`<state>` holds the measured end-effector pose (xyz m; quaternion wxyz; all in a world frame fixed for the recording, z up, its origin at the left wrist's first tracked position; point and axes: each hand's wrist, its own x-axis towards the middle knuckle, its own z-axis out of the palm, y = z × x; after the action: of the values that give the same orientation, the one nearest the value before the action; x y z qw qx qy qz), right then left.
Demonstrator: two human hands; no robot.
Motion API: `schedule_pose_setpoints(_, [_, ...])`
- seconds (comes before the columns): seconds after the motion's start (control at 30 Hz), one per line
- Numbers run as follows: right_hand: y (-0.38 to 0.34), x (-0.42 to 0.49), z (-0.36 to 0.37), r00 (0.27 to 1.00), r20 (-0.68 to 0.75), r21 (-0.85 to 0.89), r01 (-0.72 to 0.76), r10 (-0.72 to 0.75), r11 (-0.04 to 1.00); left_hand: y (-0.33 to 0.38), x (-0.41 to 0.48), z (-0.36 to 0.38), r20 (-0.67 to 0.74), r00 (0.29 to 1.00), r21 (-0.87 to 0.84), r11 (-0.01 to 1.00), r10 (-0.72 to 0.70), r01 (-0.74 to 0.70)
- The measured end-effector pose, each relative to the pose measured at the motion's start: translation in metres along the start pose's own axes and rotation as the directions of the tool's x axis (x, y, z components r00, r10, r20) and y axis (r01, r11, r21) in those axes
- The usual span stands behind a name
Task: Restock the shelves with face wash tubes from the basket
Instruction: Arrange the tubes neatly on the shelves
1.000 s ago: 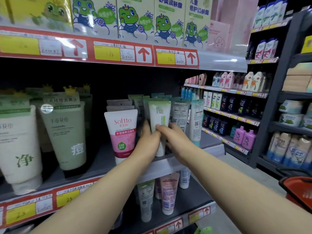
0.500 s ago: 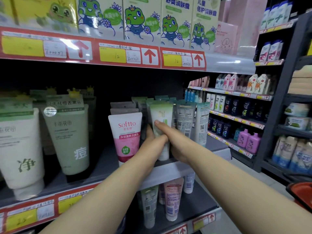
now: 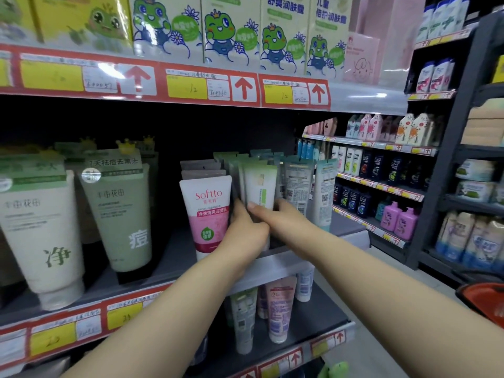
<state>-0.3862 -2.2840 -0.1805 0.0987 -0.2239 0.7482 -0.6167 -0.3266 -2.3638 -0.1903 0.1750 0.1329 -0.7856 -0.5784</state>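
**Head view, middle shelf.** My left hand (image 3: 245, 236) and my right hand (image 3: 286, 225) meet on the lower half of one face wash tube (image 3: 259, 186) — white, with a pale green band at its crimped top. It stands upright, crimp uppermost, at the front of the middle shelf (image 3: 283, 268).

- **Grip, left:** my fingers are curled round the tube's left side and hide its lower end.
- **Grip, right:** my thumb lies across the tube's front and my fingers wrap round its right edge, so both hands grip the same tube. The two hands touch each other just below it.
- **Neighbours:** the pink Softto tube (image 3: 210, 214) stands just beside my left hand. A tube showing its printed back label (image 3: 297, 186) stands just to the right of the held one. More tubes of the same row stand behind it, and their details are too dark to read.
- **Further left:** a sage-green tube (image 3: 120, 214) and a large white tube (image 3: 41, 236) stand well apart from my hands.
- **Above:** frog-printed cartons (image 3: 231, 31) stand over a red price strip (image 3: 212, 85).
- **Below:** more tubes (image 3: 281, 309) stand on the lower shelf, under my forearms.
- **Basket:** the red basket (image 3: 480, 296) shows only as a rim at the right edge of the view — low, and well apart from the shelf.
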Motion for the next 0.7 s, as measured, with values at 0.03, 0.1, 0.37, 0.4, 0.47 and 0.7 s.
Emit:
schedule_pose_setpoints(0.03, [0.0, -0.004, -0.002, 0.999, -0.046, -0.097, 0.016, -0.02, 0.995, 0.002, -0.008, -0.002, 0.007, 1.0, 0.032, 0.999, 0.025, -0.025])
schedule_pose_setpoints(0.1, [0.001, -0.011, -0.006, 0.992, -0.107, -0.217, 0.038, -0.062, 0.975, 0.002, -0.02, -0.005, 0.012, 0.997, 0.069, 0.995, 0.075, -0.076])
schedule_pose_setpoints(0.37, [0.001, -0.024, -0.002, 0.987, -0.127, -0.192, 0.072, -0.097, 0.979, -0.003, -0.048, -0.01, 0.04, 0.981, 0.107, 0.976, 0.189, -0.192])
schedule_pose_setpoints(0.4, [0.001, -0.025, 0.001, 0.987, -0.129, -0.209, 0.071, -0.1, 0.975, -0.004, -0.049, -0.011, 0.041, 0.981, 0.108, 0.975, 0.192, -0.195])
schedule_pose_setpoints(0.47, [0.001, -0.027, 0.004, 0.984, -0.133, -0.28, 0.081, -0.122, 0.957, -0.005, -0.051, -0.014, 0.055, 0.98, 0.133, 0.972, 0.19, -0.196])
schedule_pose_setpoints(0.7, [0.001, -0.048, -0.003, 0.948, -0.249, -0.356, 0.1, -0.197, 0.929, 0.002, -0.058, -0.015, 0.043, 0.96, 0.328, 0.903, 0.278, -0.276])
